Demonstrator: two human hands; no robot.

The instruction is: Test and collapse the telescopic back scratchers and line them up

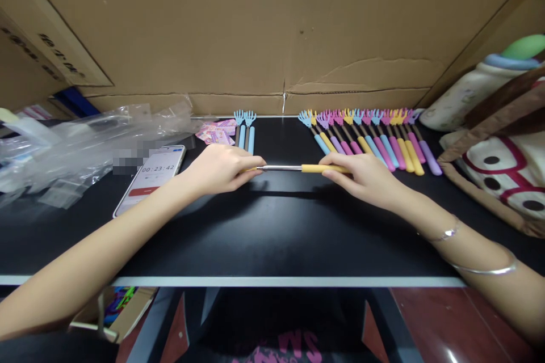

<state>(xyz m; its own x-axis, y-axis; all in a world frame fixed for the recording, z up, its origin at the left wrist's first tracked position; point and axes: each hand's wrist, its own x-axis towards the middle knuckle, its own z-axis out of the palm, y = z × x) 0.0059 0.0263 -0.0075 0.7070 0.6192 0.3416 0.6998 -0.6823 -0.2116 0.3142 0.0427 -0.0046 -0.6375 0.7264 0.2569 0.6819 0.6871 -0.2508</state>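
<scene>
Between my hands, level above the black table, is a yellow telescopic back scratcher (313,168) with a bare metal rod. My left hand (223,167) is closed round its head end, so that end is mostly hidden. Closed on the yellow handle is my right hand (361,178). Behind my right hand lies a row of back scratchers (370,136) in blue, yellow, pink and purple, hand-shaped heads toward the back. Two blue back scratchers (248,133) lie side by side just behind my left hand. Pink printed cards (216,132) lie left of them.
A phone (155,173) showing a timer lies by my left forearm. Clear plastic bags (93,139) are heaped at the left. On the right stand a fabric bag (502,170) and a leaning bottle (464,91). A cardboard wall (272,28) closes off the back.
</scene>
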